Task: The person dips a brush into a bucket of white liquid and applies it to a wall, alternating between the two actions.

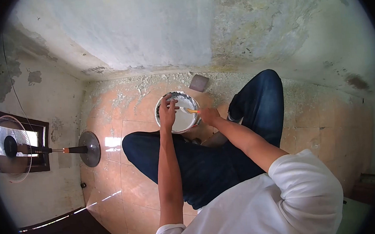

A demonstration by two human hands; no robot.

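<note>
Between my bent legs stands a bucket of white paint, its rim smeared dark and white. My left hand is over the left side of the bucket, with the fingers apart and reaching across its opening. At the right rim, my right hand is closed around the yellow-orange handle of what looks like a paintbrush. The tool's whitened end points left over the paint and blends into it.
A grey square piece lies beyond the bucket, among pale flakes on the tiled floor. The wall ahead is whitish on the left and patchy on the right. A standing fan is at the left by a window.
</note>
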